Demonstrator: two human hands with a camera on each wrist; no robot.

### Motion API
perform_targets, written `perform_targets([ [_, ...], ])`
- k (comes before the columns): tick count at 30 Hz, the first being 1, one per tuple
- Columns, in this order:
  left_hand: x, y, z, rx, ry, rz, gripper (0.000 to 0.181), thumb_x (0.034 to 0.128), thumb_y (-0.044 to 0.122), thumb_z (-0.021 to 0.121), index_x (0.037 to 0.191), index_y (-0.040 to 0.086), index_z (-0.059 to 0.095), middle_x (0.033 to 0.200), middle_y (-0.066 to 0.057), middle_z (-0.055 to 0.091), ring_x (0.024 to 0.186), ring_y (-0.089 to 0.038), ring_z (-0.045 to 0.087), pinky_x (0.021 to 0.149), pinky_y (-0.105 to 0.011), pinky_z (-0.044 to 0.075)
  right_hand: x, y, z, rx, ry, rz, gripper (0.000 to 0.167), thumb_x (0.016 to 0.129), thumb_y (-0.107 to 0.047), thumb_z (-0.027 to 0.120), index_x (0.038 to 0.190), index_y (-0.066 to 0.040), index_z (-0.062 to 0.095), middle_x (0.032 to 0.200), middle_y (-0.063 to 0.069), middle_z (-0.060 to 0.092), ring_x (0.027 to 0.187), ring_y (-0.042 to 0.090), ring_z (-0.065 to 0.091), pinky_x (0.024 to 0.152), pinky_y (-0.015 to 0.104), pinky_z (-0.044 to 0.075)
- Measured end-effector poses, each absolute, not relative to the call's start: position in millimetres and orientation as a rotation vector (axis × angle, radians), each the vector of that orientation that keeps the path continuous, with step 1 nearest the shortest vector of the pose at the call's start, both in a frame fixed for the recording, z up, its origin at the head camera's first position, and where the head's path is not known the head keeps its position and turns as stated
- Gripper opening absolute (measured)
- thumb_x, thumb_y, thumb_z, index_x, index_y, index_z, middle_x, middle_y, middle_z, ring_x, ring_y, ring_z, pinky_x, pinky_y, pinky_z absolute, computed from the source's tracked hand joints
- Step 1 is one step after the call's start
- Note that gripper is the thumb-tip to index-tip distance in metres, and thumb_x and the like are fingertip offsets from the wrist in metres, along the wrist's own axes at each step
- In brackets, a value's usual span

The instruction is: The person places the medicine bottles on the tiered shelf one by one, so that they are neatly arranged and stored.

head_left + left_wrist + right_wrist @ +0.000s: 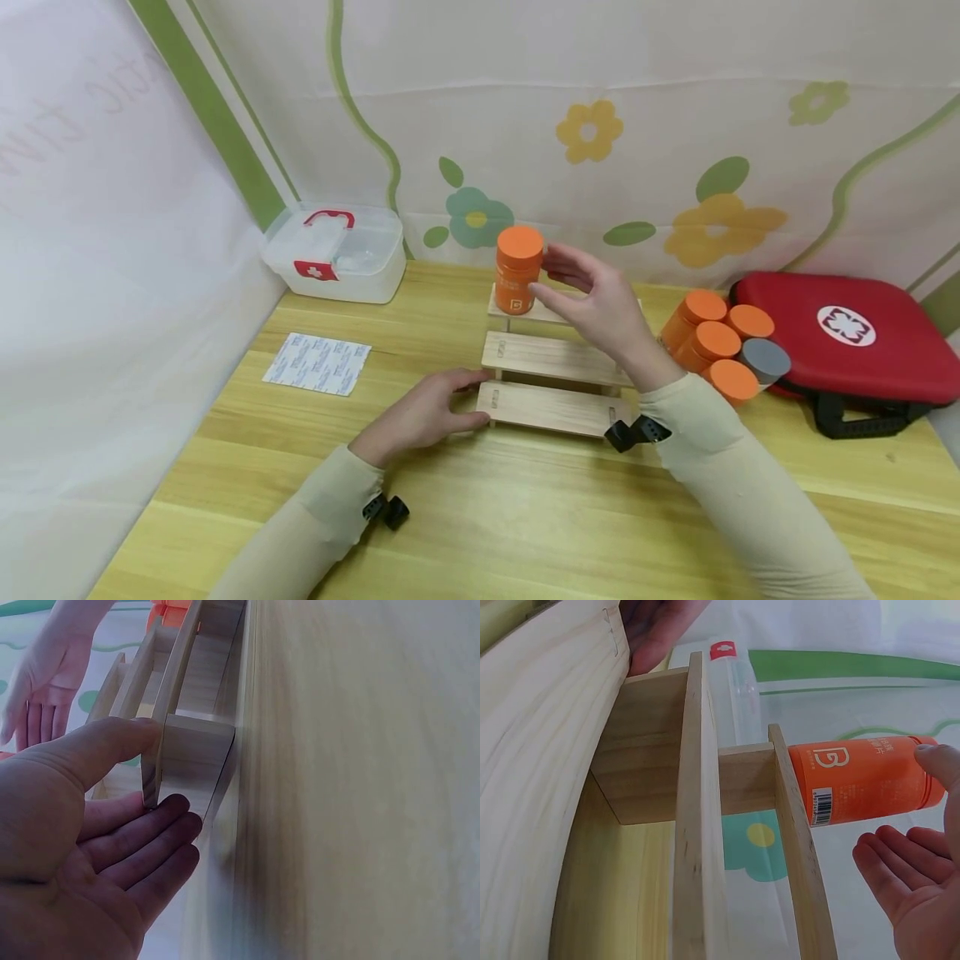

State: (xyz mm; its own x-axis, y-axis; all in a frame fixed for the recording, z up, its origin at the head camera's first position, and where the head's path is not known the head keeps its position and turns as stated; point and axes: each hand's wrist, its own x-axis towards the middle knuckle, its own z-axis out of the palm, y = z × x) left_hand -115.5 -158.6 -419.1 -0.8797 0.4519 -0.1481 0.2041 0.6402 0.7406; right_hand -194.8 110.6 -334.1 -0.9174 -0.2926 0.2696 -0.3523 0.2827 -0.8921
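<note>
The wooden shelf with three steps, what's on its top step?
An orange cylindrical bottle with an orange lid stands at its left end. The spot beneath is covered, and the right hand hides part of the top step in the head view.

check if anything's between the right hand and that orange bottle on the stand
Nothing visible is: the right hand is beside the orange bottle, upright on the top step of the wooden stand. Other bottles sit off to the right.

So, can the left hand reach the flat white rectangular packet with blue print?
Probably yes: only yellowish wooden tabletop separates the packet and left hand, which would first have to release the pale wooden three-step rack.
</note>
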Motion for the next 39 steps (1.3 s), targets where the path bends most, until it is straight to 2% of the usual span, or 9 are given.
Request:
perform_targets([
  [7, -115.8, -156.7, -418.9, 0.531, 2.551, 1.077, 0.064, 0.098, 0.029, 0.082, 0.155, 0.011, 0.059, 0.156, -0.011, 0.063, 0.147, -0.03, 0.057, 0.126, -0.05, 0.045, -179.3, 127.4, -334.1, 0.585, -2.461, 1.71, 0.061, 0.098, -0.017, 0.082, 0.152, -0.003, 0.059, 0.148, 0.014, 0.068, 0.137, 0.028, 0.066, 0.115, 0.033, 0.055],
  [11, -115.8, -156.8, -419.2, 0.53, 2.55, 1.077, 0.063, 0.098, 0.029, 0.082, 0.154, 0.011, 0.06, 0.155, -0.01, 0.064, 0.146, -0.03, 0.058, 0.126, -0.05, 0.046, -168.6, 138.7, -335.7, 0.588, -2.432, 1.708, 0.057, 0.098, -0.013, 0.081, 0.149, -0.001, 0.061, 0.146, 0.015, 0.069, 0.134, 0.024, 0.068, 0.108, 0.023, 0.058],
  [15, -115.4, -157.1, -418.9, 0.522, 2.553, 1.076, 0.063, 0.098, 0.029, 0.082, 0.154, 0.012, 0.06, 0.155, -0.009, 0.064, 0.146, -0.029, 0.058, 0.126, -0.05, 0.045, -158.8, 151.7, -339.2, 0.603, -2.395, 1.674, 0.053, 0.097, -0.008, 0.081, 0.147, -0.002, 0.064, 0.143, 0.018, 0.07, 0.129, 0.012, 0.07, 0.103, 0.017, 0.058],
  [18, -114.7, -157.2, -418.4, 0.514, 2.559, 1.075, 0.062, 0.0981, 0.029, 0.082, 0.154, 0.013, 0.06, 0.155, -0.009, 0.064, 0.147, -0.029, 0.058, 0.126, -0.05, 0.045, -152.1, 161.9, -341.9, 0.599, -2.387, 1.624, 0.053, 0.096, -0.008, 0.082, 0.146, -0.004, 0.065, 0.142, 0.015, 0.071, 0.127, 0.006, 0.069, 0.103, 0.016, 0.057],
  [23, -113.7, -156.3, -417.6, 0.509, 2.564, 1.074, 0.062, 0.0981, 0.029, 0.082, 0.154, 0.013, 0.061, 0.155, -0.009, 0.064, 0.147, -0.029, 0.057, 0.126, -0.05, 0.045, -139.9, 179.0, -345.2, 0.584, -2.363, 1.593, 0.052, 0.095, -0.004, 0.082, 0.145, -0.008, 0.067, 0.14, 0.009, 0.073, 0.127, 0.007, 0.07, 0.106, 0.014, 0.055],
  [30, -113.6, -154.6, -417.9, 0.535, 2.574, 1.069, 0.062, 0.0979, 0.028, 0.082, 0.153, 0.01, 0.061, 0.154, -0.011, 0.064, 0.147, -0.032, 0.057, 0.126, -0.052, 0.045, -124.2, 201.7, -351.8, 0.613, -2.297, 1.502, 0.056, 0.088, 0.013, 0.081, 0.141, -0.002, 0.069, 0.135, 0.002, 0.075, 0.124, 0.003, 0.071, 0.105, 0.013, 0.055],
  [39, -112.6, -155.7, -415.0, 0.561, 2.567, 1.062, 0.064, 0.0984, 0.027, 0.082, 0.156, 0.009, 0.058, 0.157, -0.012, 0.062, 0.148, -0.033, 0.056, 0.127, -0.052, 0.044, -104.1, 227.9, -351.8, 0.617, -2.281, 1.416, 0.058, 0.082, 0.022, 0.079, 0.137, 0.004, 0.069, 0.132, -0.002, 0.076, 0.118, 0.0, 0.073, 0.101, 0.011, 0.056],
])
